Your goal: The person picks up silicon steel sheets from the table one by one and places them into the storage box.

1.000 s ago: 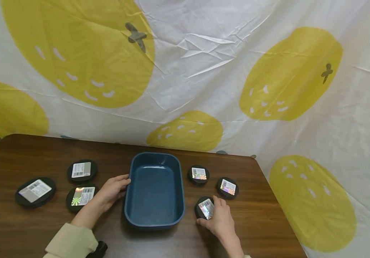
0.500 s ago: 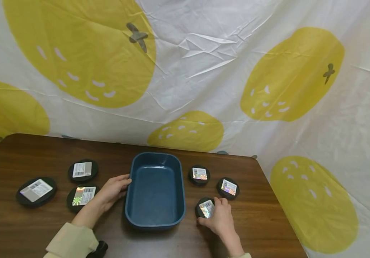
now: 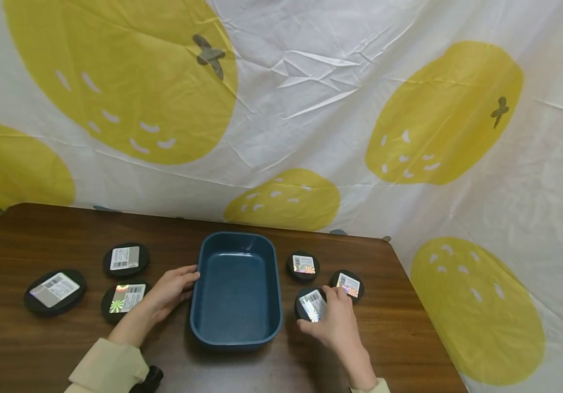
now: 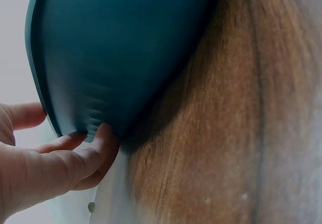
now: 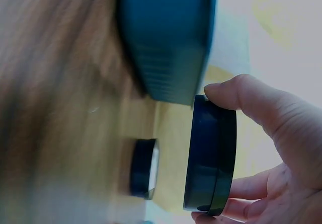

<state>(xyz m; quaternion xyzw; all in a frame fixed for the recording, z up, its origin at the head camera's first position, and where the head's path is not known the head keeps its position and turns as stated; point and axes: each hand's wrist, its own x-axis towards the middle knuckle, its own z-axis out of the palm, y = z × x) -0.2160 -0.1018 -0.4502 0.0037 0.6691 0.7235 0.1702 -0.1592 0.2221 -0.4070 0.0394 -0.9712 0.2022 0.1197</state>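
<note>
A deep blue rectangular plastic tub (image 3: 234, 345) stands in the middle of the wooden table. My left hand (image 3: 169, 290) grips its left rim; in the left wrist view the thumb is at the rim and the fingers (image 4: 95, 156) bear on the outer wall. To the right of the tub, my right hand (image 3: 337, 322) holds a flat round black container (image 3: 312, 304) with a white label on top. The right wrist view shows this container (image 5: 210, 153) raised off the table, the thumb on one edge and the fingers on the opposite one.
Two similar black containers lie beyond the right hand, one nearer the tub (image 3: 303, 267) and one further right (image 3: 347, 286). Three more, such as the leftmost one (image 3: 54, 293), lie left of the tub. A lemon-print curtain (image 3: 281, 109) hangs behind the table.
My right hand has lifted the round black container from the table, moving it slightly up and away. My left hand and the tub have stayed put.
</note>
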